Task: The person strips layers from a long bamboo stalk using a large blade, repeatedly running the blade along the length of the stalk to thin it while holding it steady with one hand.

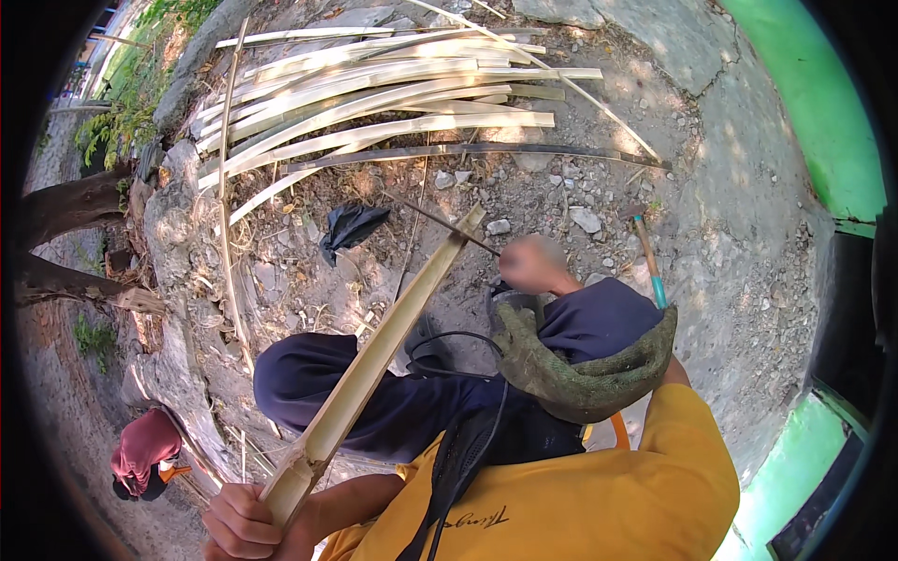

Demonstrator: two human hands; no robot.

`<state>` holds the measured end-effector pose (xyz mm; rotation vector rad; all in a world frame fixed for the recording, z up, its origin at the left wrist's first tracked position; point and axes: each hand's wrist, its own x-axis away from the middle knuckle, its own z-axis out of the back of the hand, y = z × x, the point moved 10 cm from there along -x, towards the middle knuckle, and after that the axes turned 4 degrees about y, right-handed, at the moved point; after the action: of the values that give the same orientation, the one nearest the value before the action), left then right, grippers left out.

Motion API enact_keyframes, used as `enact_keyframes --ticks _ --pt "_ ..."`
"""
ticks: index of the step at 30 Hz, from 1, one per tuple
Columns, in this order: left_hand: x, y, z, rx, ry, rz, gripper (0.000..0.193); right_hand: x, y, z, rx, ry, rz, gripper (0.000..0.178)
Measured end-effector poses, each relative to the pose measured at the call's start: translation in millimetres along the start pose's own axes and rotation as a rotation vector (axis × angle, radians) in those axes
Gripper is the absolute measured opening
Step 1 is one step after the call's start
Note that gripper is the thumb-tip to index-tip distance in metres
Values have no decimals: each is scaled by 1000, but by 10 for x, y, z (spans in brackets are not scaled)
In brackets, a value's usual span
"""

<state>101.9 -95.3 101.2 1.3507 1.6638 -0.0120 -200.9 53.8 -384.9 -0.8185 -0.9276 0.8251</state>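
Head view, reading from the left edge across. At nine o'clock lie dark tree roots (70,210) on bare ground, and at seven o'clock sits a maroon cloth bundle (143,447). Just right of it, at the lower edge near six to seven o'clock, the left hand (245,522) is clenched around the butt end of a long pale split bamboo slat (374,351), which slants up toward one o'clock, crossing the dark blue trouser knee (309,374) and ending near the centre. At eleven to twelve o'clock a pile of pale split bamboo strips (374,93) lies on the gravel, with a crumpled black plastic bag (348,227) below it. Right of centre the right hand (533,265) is blurred; it appears closed on a thin dark blade (440,220) that meets the slat's tip, though the grip cannot be told for sure. An olive-green folded cloth (580,374) rests on the right thigh. At two o'clock a teal-handled tool (649,262) lies on the ground.
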Motion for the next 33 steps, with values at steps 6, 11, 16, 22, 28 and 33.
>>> enact_keyframes --ticks 6,11,16,22,28,33 --pt "12 -29 -76 53 -135 40 30 -32 229 -62 -7 14 -11 27" --pt "-11 -12 -20 32 -83 11 33 75 -132 4 -1 43 30 26" --pt "24 6 -132 34 -110 5 33 -56 280 -56 -84 87 -86 28" --pt "33 17 -114 36 -76 -9 34 -51 -70 -52 -19 17 32 27" --pt "58 4 -176 1 -103 17 35 -222 480 36 -16 41 -162 29" --pt "58 -6 -227 69 -144 9 35 -159 33 55 5 -28 -61 29"
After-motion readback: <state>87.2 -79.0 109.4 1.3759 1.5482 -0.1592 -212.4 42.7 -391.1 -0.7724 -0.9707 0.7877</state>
